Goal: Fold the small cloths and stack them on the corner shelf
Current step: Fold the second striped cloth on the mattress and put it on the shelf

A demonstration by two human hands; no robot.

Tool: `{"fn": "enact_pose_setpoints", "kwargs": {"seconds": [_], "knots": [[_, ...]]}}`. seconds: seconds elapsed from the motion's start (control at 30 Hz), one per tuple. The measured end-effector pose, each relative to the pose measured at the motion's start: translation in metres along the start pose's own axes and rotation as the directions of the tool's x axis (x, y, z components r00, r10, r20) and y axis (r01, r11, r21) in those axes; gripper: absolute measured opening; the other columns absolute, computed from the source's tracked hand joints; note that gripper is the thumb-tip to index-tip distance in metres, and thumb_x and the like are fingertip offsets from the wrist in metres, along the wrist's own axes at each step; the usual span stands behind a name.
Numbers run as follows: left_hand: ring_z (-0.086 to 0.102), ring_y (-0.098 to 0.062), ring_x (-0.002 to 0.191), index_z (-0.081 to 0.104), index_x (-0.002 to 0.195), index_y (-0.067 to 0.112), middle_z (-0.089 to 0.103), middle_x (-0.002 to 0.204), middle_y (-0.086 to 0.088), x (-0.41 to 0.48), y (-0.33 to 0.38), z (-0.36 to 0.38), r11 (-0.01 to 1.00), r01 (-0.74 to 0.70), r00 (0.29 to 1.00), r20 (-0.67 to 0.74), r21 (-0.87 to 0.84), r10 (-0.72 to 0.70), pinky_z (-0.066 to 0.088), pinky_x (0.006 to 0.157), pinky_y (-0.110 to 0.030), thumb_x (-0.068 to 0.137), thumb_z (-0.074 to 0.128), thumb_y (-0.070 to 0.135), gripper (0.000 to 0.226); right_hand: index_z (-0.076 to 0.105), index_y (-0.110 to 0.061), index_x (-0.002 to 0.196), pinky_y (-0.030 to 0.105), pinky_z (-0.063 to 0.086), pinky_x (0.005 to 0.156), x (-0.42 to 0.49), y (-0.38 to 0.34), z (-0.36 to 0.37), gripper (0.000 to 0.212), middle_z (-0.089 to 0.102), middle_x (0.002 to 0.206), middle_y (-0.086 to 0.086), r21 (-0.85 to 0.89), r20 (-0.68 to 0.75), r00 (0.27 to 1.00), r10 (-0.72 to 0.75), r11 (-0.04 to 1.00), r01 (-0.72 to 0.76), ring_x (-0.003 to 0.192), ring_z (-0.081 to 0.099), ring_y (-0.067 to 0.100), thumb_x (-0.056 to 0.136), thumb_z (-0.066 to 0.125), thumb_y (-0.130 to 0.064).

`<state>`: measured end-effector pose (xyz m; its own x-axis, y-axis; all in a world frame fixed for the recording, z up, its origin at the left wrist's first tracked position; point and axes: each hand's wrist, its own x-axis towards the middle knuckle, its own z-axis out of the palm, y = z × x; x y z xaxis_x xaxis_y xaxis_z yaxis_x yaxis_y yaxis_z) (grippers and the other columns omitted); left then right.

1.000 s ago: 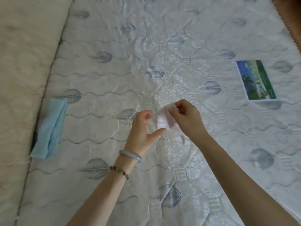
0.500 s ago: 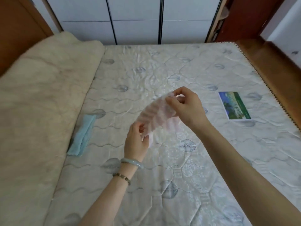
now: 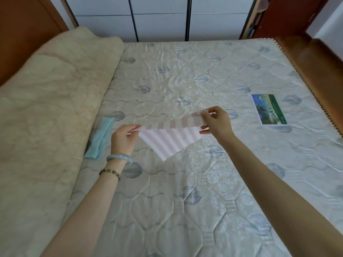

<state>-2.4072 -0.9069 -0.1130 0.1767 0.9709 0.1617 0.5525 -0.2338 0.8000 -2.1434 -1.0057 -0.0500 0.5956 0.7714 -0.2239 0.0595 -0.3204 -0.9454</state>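
Head view looks down over a quilted mattress (image 3: 185, 201) with a grey leaf pattern, where both bare forearms reach forward and hold a pink-and-white striped cloth (image 3: 169, 140) stretched between them, lifted off the bedding. Left hand (image 3: 123, 139) pinches one corner of the cloth between thumb and curled fingertips, the knuckles turned up towards the camera. Right hand (image 3: 217, 123) pinches the opposite end, with the fingers bent around the fabric and the thumb underneath. Between the two hands the top edge runs nearly taut, and the rest of the cloth hangs down to a point, so that it reads as a triangle. Close to the right hand a second, paler band of stripes rises behind the front layer; it is blurred, and it may be a back layer of the same cloth. On the left wrist sit a pale green bangle (image 3: 118, 158) and, further down the arm, a beaded bracelet (image 3: 109, 172). A folded light blue cloth (image 3: 100, 138) lies on the mattress just left of the left hand, along the edge of a cream blanket (image 3: 46, 108) that covers the left side of the bed. Well to the right lies a printed card (image 3: 269, 109) showing a landscape, near the wooden bed frame (image 3: 315, 58). White panelled doors (image 3: 159, 17) stand beyond the far end of the bed.
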Motion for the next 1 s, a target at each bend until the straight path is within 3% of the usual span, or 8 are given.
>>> {"fn": "enact_pose_setpoints", "kwargs": {"seconds": [0.23, 0.33, 0.4, 0.47, 0.57, 0.7, 0.87, 1.0], "knots": [[0.065, -0.019, 0.089, 0.074, 0.095, 0.007, 0.07, 0.094, -0.005, -0.045, -0.016, 0.001, 0.997, -0.074, 0.992, 0.106, -0.005, 0.075, 0.051, 0.082, -0.028, 0.081, 0.067, 0.0, 0.016, 0.056, -0.005, 0.104, 0.037, 0.06, 0.059, -0.018, 0.057, -0.014, 0.017, 0.062, 0.086, 0.01, -0.004, 0.027, 0.996, 0.085, 0.996, -0.085, 0.064, 0.063, 0.02, 0.095, 0.054, -0.019], [0.065, -0.01, 0.085, 0.074, 0.091, 0.011, 0.069, 0.091, -0.001, -0.081, -0.043, 0.012, 1.0, -0.012, 0.982, 0.188, 0.023, 0.008, 0.05, 0.079, -0.022, 0.08, 0.07, 0.001, 0.016, 0.058, -0.005, 0.102, 0.038, 0.06, 0.058, -0.033, 0.107, -0.011, 0.018, 0.06, 0.085, 0.012, -0.025, 0.054, 0.983, 0.173, 0.985, -0.172, 0.063, 0.062, 0.022, 0.095, 0.055, -0.02], [0.064, 0.002, 0.08, 0.074, 0.09, 0.008, 0.068, 0.086, 0.0, -0.107, -0.061, 0.022, 0.997, 0.067, 0.967, 0.246, 0.032, -0.072, 0.046, 0.074, -0.009, 0.08, 0.071, 0.001, 0.013, 0.059, -0.003, 0.103, 0.04, 0.06, 0.057, -0.04, 0.146, -0.009, 0.018, 0.06, 0.083, 0.013, -0.046, 0.056, 0.966, 0.252, 0.967, -0.25, 0.061, 0.061, 0.022, 0.093, 0.057, -0.019], [0.065, -0.001, 0.078, 0.074, 0.09, 0.007, 0.068, 0.084, 0.0, -0.13, -0.082, 0.035, 0.988, 0.147, 0.937, 0.313, 0.057, -0.157, 0.043, 0.072, -0.003, 0.081, 0.071, 0.003, 0.01, 0.058, -0.002, 0.109, 0.04, 0.06, 0.056, -0.048, 0.186, -0.006, 0.023, 0.06, 0.08, 0.013, -0.063, 0.063, 0.943, 0.326, 0.944, -0.323, 0.058, 0.061, 0.022, 0.09, 0.061, -0.015], [0.066, -0.013, 0.083, 0.074, 0.087, 0.015, 0.071, 0.087, 0.0, -0.165, -0.118, 0.052, 0.957, 0.245, 0.864, 0.413, 0.157, -0.29, 0.05, 0.078, -0.019, 0.082, 0.071, 0.012, 0.006, 0.052, -0.012, 0.115, 0.035, 0.059, 0.053, -0.067, 0.241, -0.001, 0.03, 0.061, 0.077, 0.013, -0.13, 0.094, 0.912, 0.399, 0.913, -0.386, 0.056, 0.061, 0.023, 0.088, 0.065, -0.012], [0.066, -0.018, 0.086, 0.075, 0.089, 0.012, 0.073, 0.091, -0.003, -0.21, -0.152, 0.068, 0.912, 0.286, 0.762, 0.508, 0.293, -0.402, 0.051, 0.081, -0.03, 0.084, 0.068, 0.014, 0.009, 0.067, -0.008, 0.099, 0.037, 0.06, 0.056, -0.088, 0.302, 0.004, 0.013, 0.063, 0.077, 0.013, -0.224, 0.158, 0.836, 0.525, 0.844, -0.487, 0.056, 0.061, 0.022, 0.086, 0.067, -0.01], [0.065, -0.017, 0.083, 0.076, 0.089, 0.011, 0.073, 0.086, -0.004, -0.255, -0.184, 0.074, 0.877, 0.269, 0.653, 0.594, 0.398, -0.47, 0.038, 0.061, -0.012, 0.084, 0.068, 0.018, 0.012, 0.07, -0.002, 0.097, 0.031, 0.058, 0.06, -0.125, 0.359, -0.005, 0.014, 0.066, 0.079, 0.009, -0.33, 0.217, 0.704, 0.676, 0.73, -0.598, 0.067, 0.064, 0.019, 0.087, 0.067, -0.011], [0.056, -0.012, 0.068, 0.068, 0.069, 0.027, 0.06, 0.065, 0.009, -0.279, -0.199, 0.072, 0.849, 0.259, 0.461, 0.713, 0.461, -0.528, 0.033, 0.054, -0.017, 0.076, 0.063, 0.04, 0.016, 0.071, -0.012, 0.105, 0.034, 0.056, 0.078, -0.15, 0.378, -0.019, 0.028, 0.062, 0.086, 0.0, -0.463, 0.333, 0.573, 0.749, 0.66, -0.592, 0.083, 0.059, 0.016, 0.089, 0.053, 0.002]]}}
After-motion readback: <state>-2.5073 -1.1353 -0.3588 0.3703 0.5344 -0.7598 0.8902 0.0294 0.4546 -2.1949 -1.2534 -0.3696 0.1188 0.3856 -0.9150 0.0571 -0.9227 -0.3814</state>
